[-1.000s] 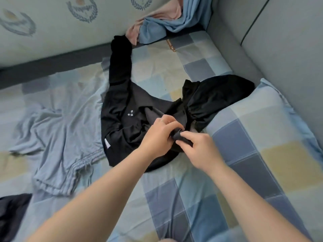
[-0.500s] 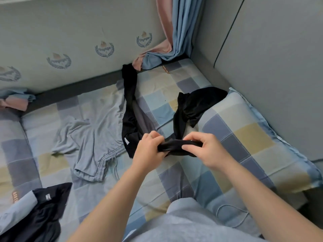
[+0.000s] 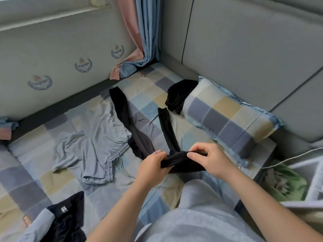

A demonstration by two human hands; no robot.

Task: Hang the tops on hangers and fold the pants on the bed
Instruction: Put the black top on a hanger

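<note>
Bedroom: bed (image 3: 171,130), pillow (image 3: 227,117), curtain (image 3: 143,32)

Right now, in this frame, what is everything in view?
Black garment: one, black, bunched between both hands, two long parts trailing across the bed.
Grey-blue shorts: one, grey-blue, flat, left of it.
Black bundle: one, black, against the pillow's far end.
Pillow: one, checked, by the headboard.
Dark clothes: one pile, black and pale blue, bottom left.
Curtain: one, pink and blue, far corner.
Bed: one, checked sheet.
Hands: two, left hand and right hand, gripping the black garment.
</note>
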